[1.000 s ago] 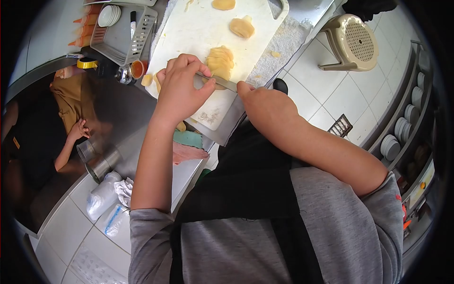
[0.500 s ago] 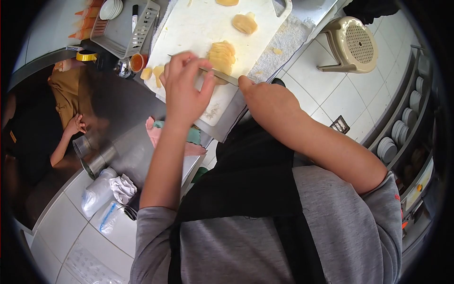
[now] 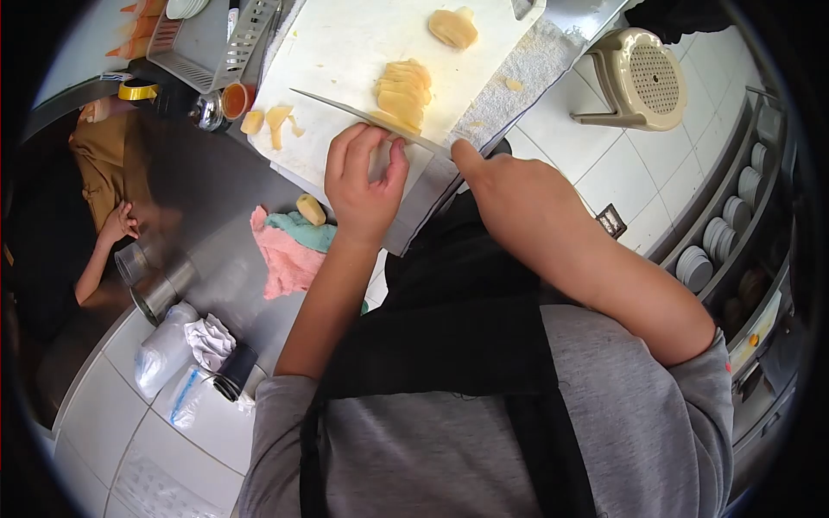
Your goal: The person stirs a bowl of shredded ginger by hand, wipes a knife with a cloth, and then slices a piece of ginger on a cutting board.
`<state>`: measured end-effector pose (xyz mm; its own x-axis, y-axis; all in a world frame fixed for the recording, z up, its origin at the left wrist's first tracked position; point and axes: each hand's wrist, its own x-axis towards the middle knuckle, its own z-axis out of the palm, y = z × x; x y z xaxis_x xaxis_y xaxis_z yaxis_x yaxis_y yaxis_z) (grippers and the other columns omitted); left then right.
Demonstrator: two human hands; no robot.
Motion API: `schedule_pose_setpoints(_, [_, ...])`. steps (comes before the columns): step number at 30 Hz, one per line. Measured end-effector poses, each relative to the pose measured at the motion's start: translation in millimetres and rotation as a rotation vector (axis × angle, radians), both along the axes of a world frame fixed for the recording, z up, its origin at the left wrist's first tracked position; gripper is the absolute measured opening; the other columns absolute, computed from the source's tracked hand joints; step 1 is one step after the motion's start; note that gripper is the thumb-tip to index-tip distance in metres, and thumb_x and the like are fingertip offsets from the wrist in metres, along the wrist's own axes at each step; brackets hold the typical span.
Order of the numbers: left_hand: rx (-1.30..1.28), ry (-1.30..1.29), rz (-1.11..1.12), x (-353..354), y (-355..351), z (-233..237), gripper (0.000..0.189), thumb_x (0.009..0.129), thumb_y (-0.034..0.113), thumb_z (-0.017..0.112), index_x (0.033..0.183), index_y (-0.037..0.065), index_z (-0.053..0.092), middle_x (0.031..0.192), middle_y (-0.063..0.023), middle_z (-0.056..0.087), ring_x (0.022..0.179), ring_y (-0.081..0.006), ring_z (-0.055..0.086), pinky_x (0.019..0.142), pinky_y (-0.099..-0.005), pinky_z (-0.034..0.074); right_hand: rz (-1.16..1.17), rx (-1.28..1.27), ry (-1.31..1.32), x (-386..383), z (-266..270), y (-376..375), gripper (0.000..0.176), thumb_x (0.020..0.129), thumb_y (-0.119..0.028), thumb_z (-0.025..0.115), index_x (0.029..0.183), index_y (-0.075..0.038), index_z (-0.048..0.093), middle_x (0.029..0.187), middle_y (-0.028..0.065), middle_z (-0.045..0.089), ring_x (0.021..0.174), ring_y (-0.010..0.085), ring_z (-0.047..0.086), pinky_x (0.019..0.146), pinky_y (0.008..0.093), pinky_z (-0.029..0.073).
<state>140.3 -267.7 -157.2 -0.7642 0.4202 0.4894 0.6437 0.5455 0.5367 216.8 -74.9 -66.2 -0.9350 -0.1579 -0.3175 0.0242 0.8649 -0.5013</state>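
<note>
My right hand (image 3: 518, 194) is closed around the handle of a long knife, its index finger stretched toward the blade. The knife (image 3: 341, 106) lies across a white cutting board (image 3: 337, 52), its tip pointing left. Just beyond the blade is a fanned stack of pale yellow slices (image 3: 403, 91), a fruit or vegetable whose kind I cannot make out. My left hand (image 3: 367, 177) is bent close against the near side of the blade, fingers curled and thumb near them; what they pinch is hidden. A larger peeled piece (image 3: 452, 29) sits farther up the board, and offcuts (image 3: 276, 121) lie at its left edge.
Left of my forearm lie a pink cloth (image 3: 289, 259), a green cloth (image 3: 302, 231) and a yellowish piece (image 3: 311, 209). A plastic basket (image 3: 194, 60) and an orange-filled cup (image 3: 236, 101) stand beyond. A co-worker's hand (image 3: 119, 223) is at left. A stool (image 3: 652, 82) stands right.
My left hand has drawn back toward me, from over the blade to its near side. More of the knife and the pile of slices shows. The view has shifted slightly.
</note>
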Motion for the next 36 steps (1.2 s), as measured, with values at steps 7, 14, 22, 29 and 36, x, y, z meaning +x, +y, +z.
schedule_pose_setpoints(7, [-0.030,0.013,0.010,-1,0,-2,0.035,0.069,-0.004,0.077,0.101,0.002,0.065,0.103,-0.0131,0.063,0.090,-0.0298,0.064,0.077,-0.0362,0.055,-0.026,0.038,-0.078,7,13,1,0.007,0.092,-0.006,0.052,0.098,-0.003,0.051,0.068,0.0167,0.067,0.064,0.0322,0.071,0.055,0.0401,0.057])
schedule_pose_setpoints(14, [-0.037,0.023,0.003,-2,0,-2,0.035,0.069,-0.003,0.077,0.102,0.002,0.065,0.103,-0.0129,0.063,0.090,-0.0293,0.064,0.076,-0.0358,0.055,-0.001,0.060,-0.092,7,14,5,0.006,0.091,-0.006,0.052,0.097,-0.003,0.051,0.068,0.0163,0.067,0.064,0.0302,0.071,0.054,0.0385,0.057])
schedule_pose_setpoints(22, [-0.005,-0.008,0.006,-2,1,-1,0.034,0.070,-0.005,0.076,0.101,0.003,0.065,0.101,-0.0116,0.065,0.092,-0.0281,0.064,0.081,-0.0354,0.053,0.003,-0.006,0.036,-2,0,1,0.008,0.089,-0.005,0.055,0.096,-0.003,0.051,0.066,0.0147,0.067,0.063,0.0293,0.071,0.054,0.0384,0.057])
schedule_pose_setpoints(29, [-0.002,-0.036,-0.002,-3,0,2,0.031,0.071,-0.005,0.076,0.100,0.004,0.066,0.099,-0.0115,0.064,0.092,-0.0280,0.063,0.081,-0.0359,0.053,0.016,0.057,-0.074,-6,-17,-4,0.010,0.091,-0.005,0.054,0.100,-0.002,0.051,0.070,0.0155,0.069,0.066,0.0286,0.072,0.055,0.0378,0.057])
schedule_pose_setpoints(36, [0.001,-0.038,-0.015,-5,0,2,0.029,0.072,-0.003,0.076,0.098,0.005,0.067,0.099,-0.0106,0.064,0.092,-0.0279,0.063,0.081,-0.0367,0.053,-0.002,0.081,-0.110,-19,-19,-14,0.012,0.091,-0.005,0.055,0.100,0.000,0.051,0.072,0.0163,0.070,0.069,0.0287,0.073,0.055,0.0371,0.058])
